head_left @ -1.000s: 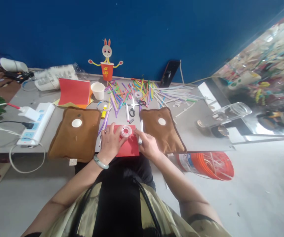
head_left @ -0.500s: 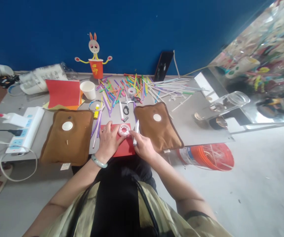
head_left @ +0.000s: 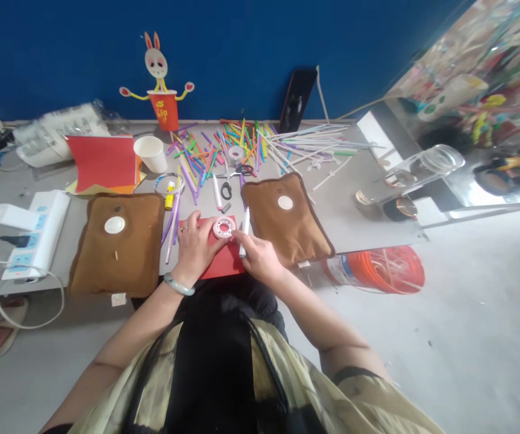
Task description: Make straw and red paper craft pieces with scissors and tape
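Seemingly early: beneath left hand (head_left: 193,248), fingers clamped on tape roll (head_left: 217,228), red paper (head_left: 224,264) looks unmarked; right hand (head_left: 262,260) pinches marker (head_left: 246,223).

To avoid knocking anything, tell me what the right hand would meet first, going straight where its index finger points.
The right hand would probably meet the tape roll first; it looks close to the rim, perhaps touching, though depth is unclear.

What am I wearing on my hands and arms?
Your left hand has a ring, with a pale bangle at the wrist. Your right hand shows no jewellery. The yellowish patterned right sleeve has a dark cuff.
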Demonstrator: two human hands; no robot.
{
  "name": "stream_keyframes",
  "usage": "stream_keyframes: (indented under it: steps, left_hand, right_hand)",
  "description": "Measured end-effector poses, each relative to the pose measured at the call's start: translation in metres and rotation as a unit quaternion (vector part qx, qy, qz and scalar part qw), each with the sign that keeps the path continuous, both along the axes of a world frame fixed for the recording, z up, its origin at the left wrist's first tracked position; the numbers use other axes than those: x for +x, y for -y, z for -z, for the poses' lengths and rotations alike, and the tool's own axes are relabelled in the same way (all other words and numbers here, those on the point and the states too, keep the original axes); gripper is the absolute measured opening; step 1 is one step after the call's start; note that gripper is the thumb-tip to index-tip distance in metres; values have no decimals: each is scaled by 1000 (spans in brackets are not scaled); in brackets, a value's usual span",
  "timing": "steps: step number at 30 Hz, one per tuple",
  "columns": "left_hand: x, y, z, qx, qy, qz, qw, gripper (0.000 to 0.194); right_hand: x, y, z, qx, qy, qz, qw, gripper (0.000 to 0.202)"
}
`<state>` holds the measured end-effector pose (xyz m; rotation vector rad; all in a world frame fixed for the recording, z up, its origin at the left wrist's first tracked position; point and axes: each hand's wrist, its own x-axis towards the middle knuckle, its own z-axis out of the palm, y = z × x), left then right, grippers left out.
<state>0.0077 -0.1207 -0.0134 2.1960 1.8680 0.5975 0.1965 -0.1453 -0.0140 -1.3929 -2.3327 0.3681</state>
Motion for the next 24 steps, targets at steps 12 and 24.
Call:
stream_keyframes:
  steps: [12,24]
  left_hand:
    - [1,-2,4,3,33,-10,999,52]
    - [1,-2,2,2,31,-10,999,51]
  right_hand:
    - [-1,1,-4,-7,28,-2,1000,56]
    - [-2,1,-4,-10,22,0,1000,54]
